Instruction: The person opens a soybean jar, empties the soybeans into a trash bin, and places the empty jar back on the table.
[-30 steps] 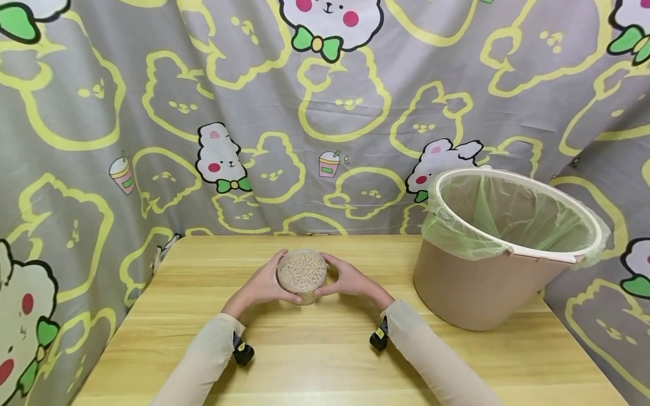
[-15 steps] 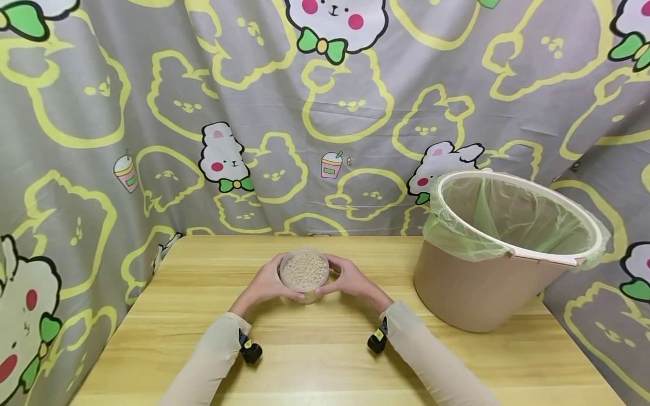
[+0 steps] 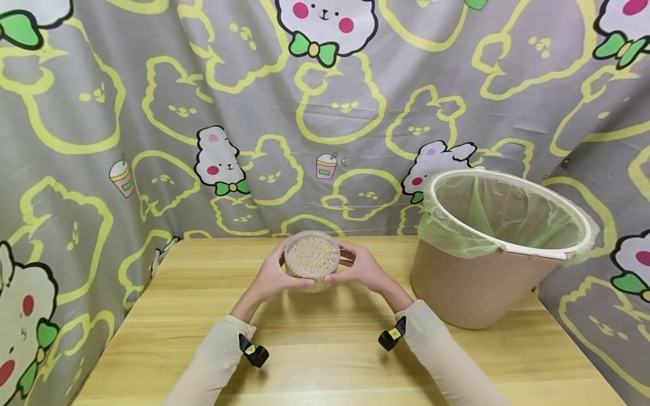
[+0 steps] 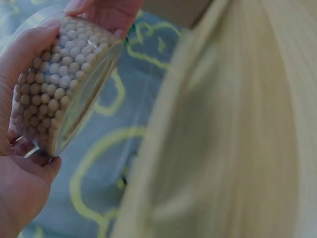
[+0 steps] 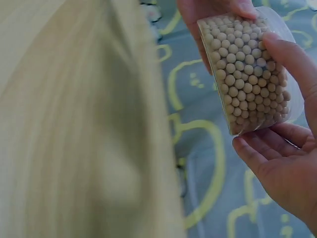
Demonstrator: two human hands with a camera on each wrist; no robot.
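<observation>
Sleeves (image 3: 203, 361) nearest, just this side of the grip, a black wrist camera (image 3: 256, 356) by each cuff, and what a hold! Left hand (image 3: 269, 276) and right hand (image 3: 367, 269) both grasp the clear jar (image 3: 312, 262), one on each side, small round beads (image 5: 245, 74) packed inside. It's up off the wooden table (image 3: 315, 344) below the grip! Off to the grip's right stands the bin (image 3: 457, 287), green liner (image 3: 454, 237) over its rim; beyond the grip hangs the cartoon curtain (image 3: 281, 217).

Grey cartoon-print curtain (image 3: 325, 121) hangs far, left and right; wood-grain table (image 3: 325, 349) stands before it, near surface reflecting light.
</observation>
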